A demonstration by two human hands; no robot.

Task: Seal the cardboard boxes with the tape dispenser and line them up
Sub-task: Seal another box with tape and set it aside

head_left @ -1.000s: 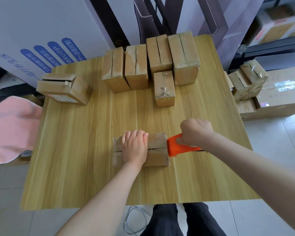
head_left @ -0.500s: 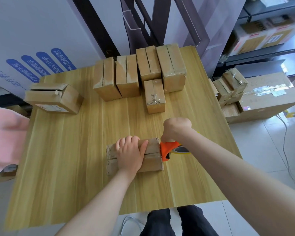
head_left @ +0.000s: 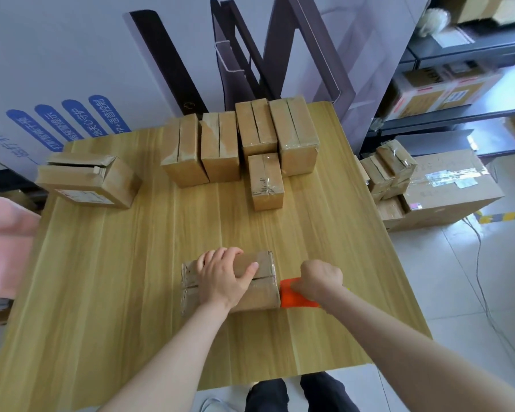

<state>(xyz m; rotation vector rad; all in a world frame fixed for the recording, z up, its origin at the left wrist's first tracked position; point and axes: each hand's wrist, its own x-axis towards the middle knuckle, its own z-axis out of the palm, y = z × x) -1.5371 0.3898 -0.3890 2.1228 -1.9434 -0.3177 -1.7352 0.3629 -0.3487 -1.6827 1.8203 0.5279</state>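
A small cardboard box (head_left: pixel 262 292) lies near the front of the wooden table (head_left: pixel 116 278), its top seam running left to right. My left hand (head_left: pixel 223 278) rests on top of it, fingers curled over the far edge and thumb across the seam. My right hand (head_left: pixel 320 278) grips the orange tape dispenser (head_left: pixel 295 298), which touches the box's right end. At the back stands a row of several sealed boxes (head_left: pixel 220 150), with a smaller one (head_left: pixel 265 181) in front. A box with loose flaps (head_left: pixel 89 179) sits at the back left.
Stacked small boxes (head_left: pixel 390 171) and a large carton (head_left: pixel 449 188) sit on the floor right of the table. Shelving with cartons (head_left: pixel 440 90) stands at the far right. A pink cloth (head_left: pixel 3 248) lies off the left edge. White panels (head_left: pixel 57 55) lean behind the table.
My right hand has brought the dispenser down from the top right corner of the box onto its right end face. My left thumb has spread out along the seam.
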